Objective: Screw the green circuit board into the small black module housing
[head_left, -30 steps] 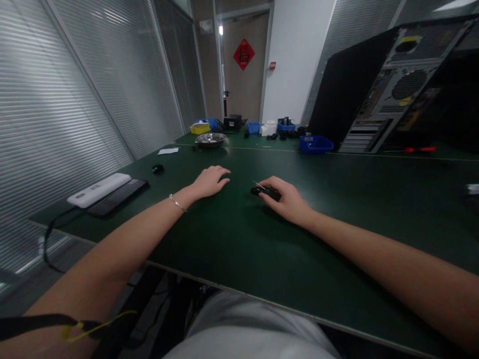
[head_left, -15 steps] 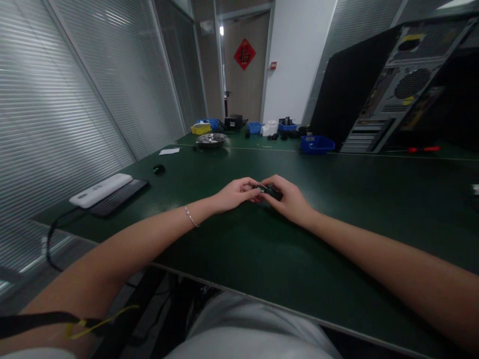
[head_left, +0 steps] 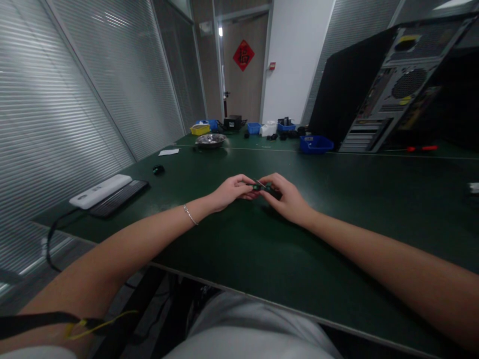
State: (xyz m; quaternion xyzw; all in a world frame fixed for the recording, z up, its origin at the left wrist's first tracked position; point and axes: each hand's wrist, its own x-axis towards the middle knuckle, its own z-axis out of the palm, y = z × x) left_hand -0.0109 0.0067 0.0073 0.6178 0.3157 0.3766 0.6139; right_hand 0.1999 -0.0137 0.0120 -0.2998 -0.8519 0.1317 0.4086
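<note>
My left hand [head_left: 230, 193] is closed, its thumb and fingertips pinching a small dark piece with a green face [head_left: 256, 187]. Facing it, my right hand [head_left: 287, 200] grips a small dark part [head_left: 275, 192], mostly covered by the fingers. A thin pale sliver [head_left: 259, 183] slants between the two sets of fingertips; which hand holds it is unclear. Both hands are just above or on the green table [head_left: 239, 249], near its middle. The pieces are too small to name.
A white device and a keyboard [head_left: 119, 198] lie at the left, with a mouse [head_left: 158, 169] beyond. Farther back are a metal bowl [head_left: 210, 140], a blue bin [head_left: 316, 144] and a yellow bin [head_left: 200, 129]. A computer case [head_left: 355, 89] and red-handled screwdriver [head_left: 422, 148] are at the right.
My left fingertips have shifted slightly left, away from the right ones, and more of the green-faced piece shows. My right hand has hardly moved.
</note>
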